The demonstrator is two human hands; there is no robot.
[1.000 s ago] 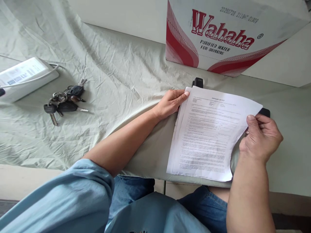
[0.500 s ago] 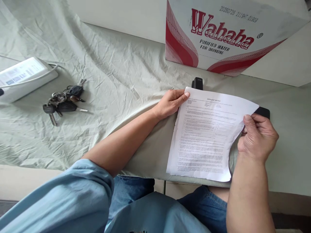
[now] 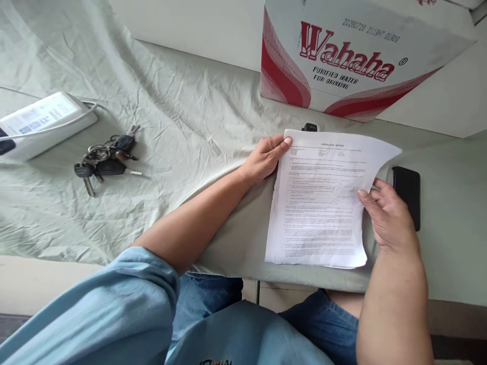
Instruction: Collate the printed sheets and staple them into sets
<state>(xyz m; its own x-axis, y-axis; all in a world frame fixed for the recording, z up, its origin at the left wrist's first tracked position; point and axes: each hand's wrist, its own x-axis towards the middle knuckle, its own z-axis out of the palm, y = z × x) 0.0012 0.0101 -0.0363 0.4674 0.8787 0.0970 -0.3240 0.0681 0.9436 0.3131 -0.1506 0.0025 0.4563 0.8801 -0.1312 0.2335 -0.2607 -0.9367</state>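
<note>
Since a second ago the right hand (image 3: 386,218) has let go of the paper stack (image 3: 323,200), its grip now loose with fingers only brushing the right edge, baring the black phone (image 3: 407,195). Left hand (image 3: 266,158) pinches the stack's top left corner on the tabletop (image 3: 190,126). With sheets fanned unevenly and overhanging the near edge, I judge that one slack nudge could scatter them.

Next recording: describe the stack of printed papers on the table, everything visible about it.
The stack of printed papers is white, several sheets with slightly uneven left edges, headed "OVERLEAF NOTES" above dense small text. It lies on the cloth-covered table near its front edge, its upper right corner curling upward. The left hand grips its top left corner; the right hand touches its right edge. It partly hides a black object behind.
</note>
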